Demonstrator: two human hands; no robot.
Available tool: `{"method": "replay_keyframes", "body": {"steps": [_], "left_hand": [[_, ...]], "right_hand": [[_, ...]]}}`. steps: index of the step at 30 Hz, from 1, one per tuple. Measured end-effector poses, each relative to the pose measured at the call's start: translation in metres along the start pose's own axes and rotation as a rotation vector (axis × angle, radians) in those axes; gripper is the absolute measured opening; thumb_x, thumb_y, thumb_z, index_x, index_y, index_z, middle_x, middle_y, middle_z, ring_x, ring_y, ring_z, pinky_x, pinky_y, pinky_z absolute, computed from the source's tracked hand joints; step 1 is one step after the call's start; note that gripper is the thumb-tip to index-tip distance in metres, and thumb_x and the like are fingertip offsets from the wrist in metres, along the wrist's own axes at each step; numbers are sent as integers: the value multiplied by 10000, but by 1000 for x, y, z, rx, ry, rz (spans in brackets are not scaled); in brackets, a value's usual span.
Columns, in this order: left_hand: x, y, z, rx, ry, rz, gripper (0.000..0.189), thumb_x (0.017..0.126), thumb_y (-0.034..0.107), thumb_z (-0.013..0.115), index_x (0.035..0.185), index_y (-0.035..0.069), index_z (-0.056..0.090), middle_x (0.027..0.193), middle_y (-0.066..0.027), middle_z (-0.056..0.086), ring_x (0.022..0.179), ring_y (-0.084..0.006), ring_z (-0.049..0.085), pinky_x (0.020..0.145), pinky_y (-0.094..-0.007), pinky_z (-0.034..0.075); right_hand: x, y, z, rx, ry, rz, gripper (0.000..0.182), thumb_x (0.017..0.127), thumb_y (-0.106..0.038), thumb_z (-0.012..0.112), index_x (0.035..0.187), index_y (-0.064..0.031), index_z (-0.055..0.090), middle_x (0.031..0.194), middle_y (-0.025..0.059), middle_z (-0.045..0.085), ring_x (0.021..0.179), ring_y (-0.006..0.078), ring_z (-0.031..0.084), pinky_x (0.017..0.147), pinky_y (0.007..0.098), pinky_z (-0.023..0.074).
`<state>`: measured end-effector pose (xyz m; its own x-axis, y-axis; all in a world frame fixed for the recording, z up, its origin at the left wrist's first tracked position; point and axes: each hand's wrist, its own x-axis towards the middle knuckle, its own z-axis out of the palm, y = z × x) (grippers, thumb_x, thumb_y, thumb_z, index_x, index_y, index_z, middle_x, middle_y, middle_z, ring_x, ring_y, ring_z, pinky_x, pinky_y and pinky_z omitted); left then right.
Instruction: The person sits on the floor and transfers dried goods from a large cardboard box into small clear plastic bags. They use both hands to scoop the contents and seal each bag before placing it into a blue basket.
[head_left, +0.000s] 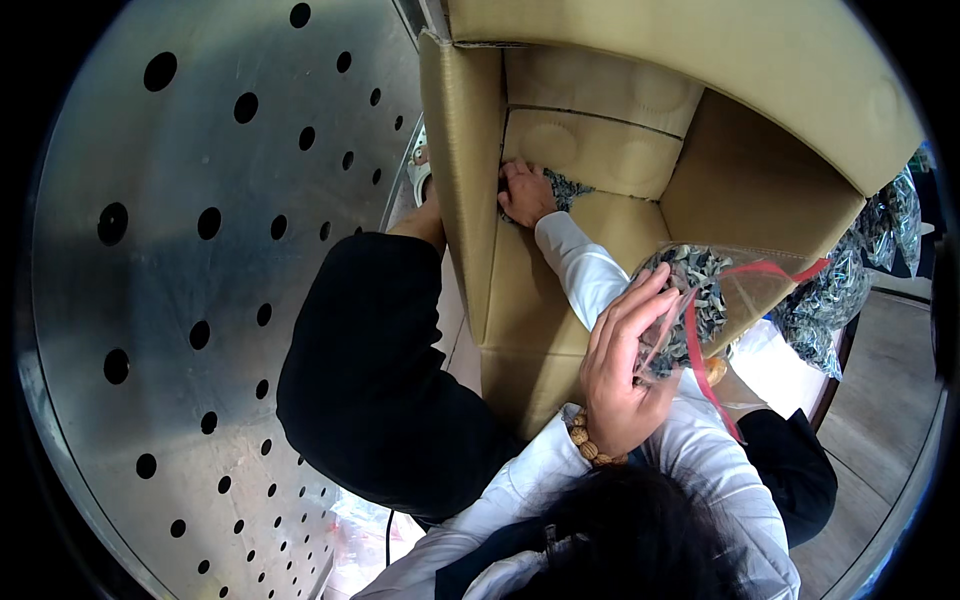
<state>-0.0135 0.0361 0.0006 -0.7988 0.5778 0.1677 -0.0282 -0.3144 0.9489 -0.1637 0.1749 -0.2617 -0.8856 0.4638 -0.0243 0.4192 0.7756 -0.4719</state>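
Observation:
My left hand (626, 360), with a bracelet of wooden beads at its wrist, grips a clear plastic zip bag (697, 315) with a red strip along its mouth. Curled dark-grey and pale dried pieces, like dried wood ear fungus, fill part of the bag. The right arm passes under the bag into a deep open cardboard box (577, 277). Down at the box's far left corner, my right hand (529, 193) rests palm down on a small heap of the same dark pieces (568, 191). What lies under its palm and fingertips is hidden.
A metal panel with round holes (240, 277) stands at the left. Several filled clear bags (821, 289) are beyond the box's right side. My black-clad knees (375, 375) flank the box. Clear plastic (364, 525) lies at the lower left, near a black cord (389, 536).

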Motion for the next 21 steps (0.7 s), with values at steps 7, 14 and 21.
{"method": "replay_keyframes", "body": {"steps": [7,14,21], "left_hand": [[0,-16,1,-32,31,99,594,603,-39,622,1184,-14,501,1285,-225,501,1230,-379,449,1036,-446,324],[1,-10,-3,-60,-79,-1,542,750,-30,632,1240,-48,399,1342,-244,408,1260,-317,418,1048,-405,332],[-2,-14,-2,-123,-75,-60,576,780,-95,612,1283,-60,332,1369,-198,381,1249,-233,422,1026,-346,366]], "right_hand": [[6,-7,-7,-30,-51,120,492,760,-293,600,1200,-100,494,1197,108,506,1129,353,448,913,523,394],[-10,-12,-2,-212,-16,136,431,803,-319,530,1173,-98,528,1186,123,501,1123,341,451,907,499,386],[-42,-19,-22,238,-39,-199,309,801,-206,487,1034,-5,515,986,202,518,985,400,485,820,506,409]]}}
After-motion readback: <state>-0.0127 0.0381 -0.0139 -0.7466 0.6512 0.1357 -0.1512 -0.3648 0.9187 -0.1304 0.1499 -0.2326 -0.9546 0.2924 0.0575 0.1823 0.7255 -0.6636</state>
